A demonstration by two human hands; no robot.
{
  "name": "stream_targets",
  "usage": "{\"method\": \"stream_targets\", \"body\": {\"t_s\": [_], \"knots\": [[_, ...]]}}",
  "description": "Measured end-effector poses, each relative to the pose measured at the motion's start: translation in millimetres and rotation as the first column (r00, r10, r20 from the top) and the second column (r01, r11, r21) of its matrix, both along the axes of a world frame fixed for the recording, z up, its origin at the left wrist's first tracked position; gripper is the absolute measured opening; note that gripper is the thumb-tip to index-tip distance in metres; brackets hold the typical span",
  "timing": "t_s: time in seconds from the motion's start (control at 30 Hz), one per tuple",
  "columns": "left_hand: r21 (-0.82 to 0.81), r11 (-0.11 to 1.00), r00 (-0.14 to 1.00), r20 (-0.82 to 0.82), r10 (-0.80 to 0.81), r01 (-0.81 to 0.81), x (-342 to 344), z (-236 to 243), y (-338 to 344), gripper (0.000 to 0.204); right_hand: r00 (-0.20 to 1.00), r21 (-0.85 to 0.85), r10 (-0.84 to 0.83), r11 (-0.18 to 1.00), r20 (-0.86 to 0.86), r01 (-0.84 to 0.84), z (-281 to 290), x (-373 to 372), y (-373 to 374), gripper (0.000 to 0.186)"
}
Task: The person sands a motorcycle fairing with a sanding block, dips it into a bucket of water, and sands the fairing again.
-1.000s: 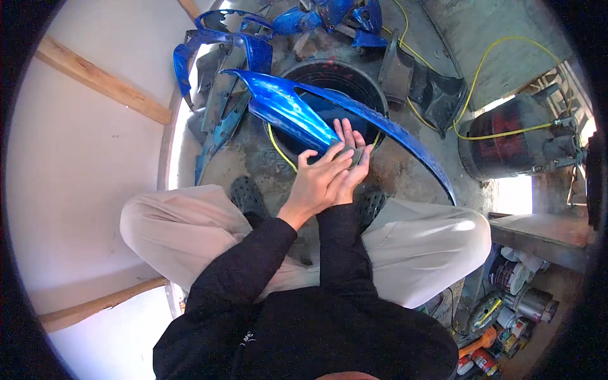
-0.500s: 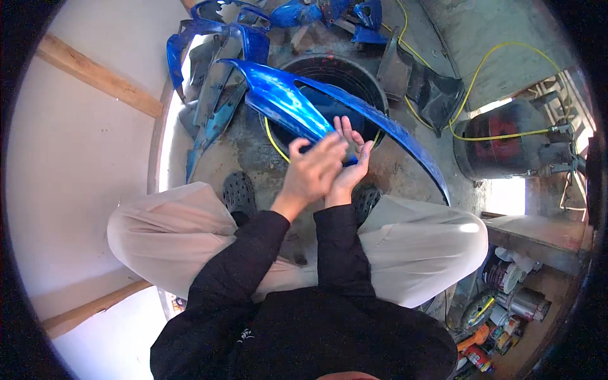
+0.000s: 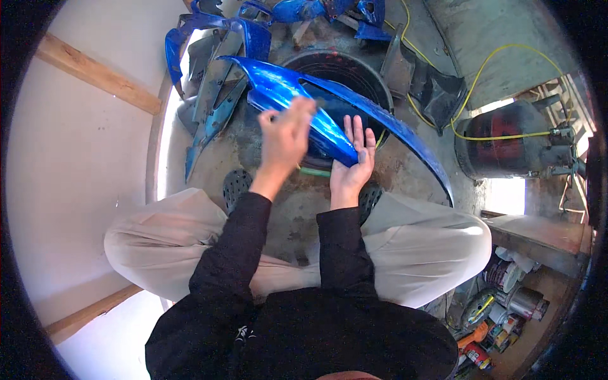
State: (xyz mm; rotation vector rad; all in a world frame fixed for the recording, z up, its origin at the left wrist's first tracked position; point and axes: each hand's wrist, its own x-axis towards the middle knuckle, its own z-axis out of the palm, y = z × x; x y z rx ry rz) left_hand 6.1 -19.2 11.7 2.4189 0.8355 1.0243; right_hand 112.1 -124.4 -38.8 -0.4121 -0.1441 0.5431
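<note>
A glossy blue motorcycle fairing panel (image 3: 282, 85) rests across a black tyre (image 3: 354, 69) in front of my knees. My right hand (image 3: 353, 161) lies under the panel's near end with its fingers spread, propping it from below. My left hand (image 3: 285, 136) is blurred, with fingers curled over the panel's top face, pressing something small that I cannot make out. A long curved blue strip (image 3: 405, 136) of the panel runs off to the right.
More blue bodywork pieces (image 3: 212, 57) are piled at the upper left against a pale wall with wooden battens (image 3: 95, 73). A dark drum (image 3: 500, 142) with a yellow hose (image 3: 506, 135) stands at right. Cans and tools (image 3: 500, 297) crowd the lower right.
My left hand has slid from beside the right hand up and leftward along the panel's surface. The right hand has stayed under the near end.
</note>
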Motion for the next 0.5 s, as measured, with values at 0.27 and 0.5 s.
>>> {"method": "stream_targets", "body": {"t_s": [0.27, 0.5], "knots": [[-0.04, 0.989, 0.989, 0.028, -0.144, 0.145, 7, -4, -66, 0.031, 1.0, -0.047, 0.001, 0.999, 0.022, 0.0, -8, 18, -13, 0.041], [0.004, 0.98, 0.98, 0.038, 0.197, -0.198, -10, -13, 2, 0.031, 0.997, -0.098, 0.031, 0.995, 0.063, -0.025, -8, 14, -11, 0.047]]}}
